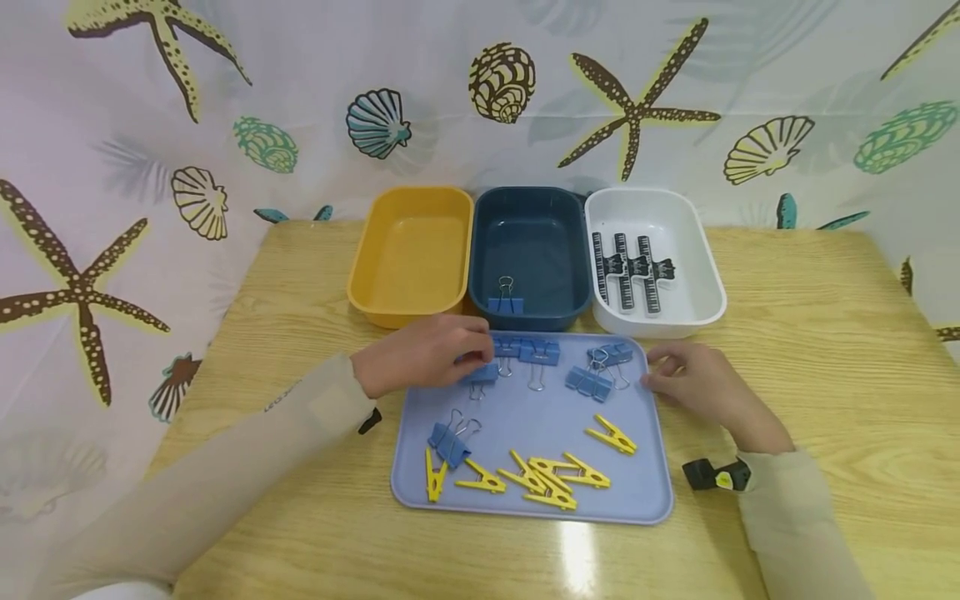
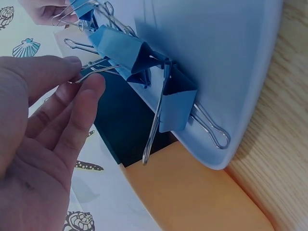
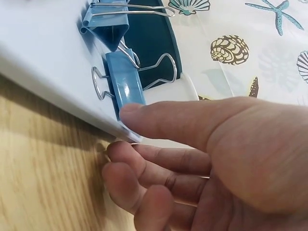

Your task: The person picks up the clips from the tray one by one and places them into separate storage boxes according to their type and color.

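At the back left of the tray (image 1: 525, 425), my left hand (image 1: 435, 354) pinches the wire handle of a blue binder clip (image 2: 120, 48) between thumb and fingers. Another binder clip (image 2: 178, 103) stands beside it, its wire handles spread. My right hand (image 1: 693, 379) is at the tray's right rim, fingers loosely bent. Its thumb (image 3: 159, 118) overlaps a blue binder clip (image 3: 126, 79) in the right wrist view. More blue binder clips (image 1: 588, 383) lie along the tray's back. One binder clip (image 1: 450, 444) and several yellow clothespins (image 1: 551, 479) lie towards its front.
Behind the tray stand a yellow bin (image 1: 420, 308), a dark blue bin (image 1: 528, 204) with one blue binder clip (image 1: 506, 305) in it, and a white bin (image 1: 693, 292) with three black-and-white patterned clips (image 1: 626, 271). A patterned curtain (image 1: 450, 50) hangs behind the wooden table (image 1: 810, 350).
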Demonstrator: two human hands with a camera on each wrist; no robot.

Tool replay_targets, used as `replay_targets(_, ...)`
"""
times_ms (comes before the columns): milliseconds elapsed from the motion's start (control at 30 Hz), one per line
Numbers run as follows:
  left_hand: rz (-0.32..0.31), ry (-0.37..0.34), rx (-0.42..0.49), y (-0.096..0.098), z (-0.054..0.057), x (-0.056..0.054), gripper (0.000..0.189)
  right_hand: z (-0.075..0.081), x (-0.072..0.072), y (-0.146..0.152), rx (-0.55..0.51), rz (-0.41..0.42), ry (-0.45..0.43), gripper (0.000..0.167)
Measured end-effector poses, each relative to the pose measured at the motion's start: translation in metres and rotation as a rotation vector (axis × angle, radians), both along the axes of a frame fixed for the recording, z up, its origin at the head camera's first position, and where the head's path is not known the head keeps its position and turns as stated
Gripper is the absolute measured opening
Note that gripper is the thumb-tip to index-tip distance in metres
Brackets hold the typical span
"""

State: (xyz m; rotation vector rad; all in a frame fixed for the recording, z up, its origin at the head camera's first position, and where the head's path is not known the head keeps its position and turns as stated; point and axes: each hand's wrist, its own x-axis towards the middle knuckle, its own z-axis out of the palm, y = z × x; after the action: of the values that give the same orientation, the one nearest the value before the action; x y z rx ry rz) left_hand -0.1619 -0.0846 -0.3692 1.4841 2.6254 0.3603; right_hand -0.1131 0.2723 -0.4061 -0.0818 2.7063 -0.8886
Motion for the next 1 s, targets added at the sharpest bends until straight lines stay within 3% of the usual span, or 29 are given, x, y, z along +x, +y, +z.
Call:
replay_targets(467, 0.021, -0.119, -0.007, 0.007, -0.002, 0.002, 0.009, -0.001, 0.001, -0.001, -0.043, -0.008, -0.057, 0.046)
replay_targets(867, 0.032, -0.278, -0.007, 0.011, -0.002, -0.002, 0.015, -0.002, 0.0, 0.001, -0.033, -0.002, -0.051, 0.046)
replay_targets(1000, 0.028, -0.285, -0.005, 0.011, 0.0, -0.002, 0.014, -0.003, 0.0, 0.001, -0.039, 0.01, -0.038, 0.046)
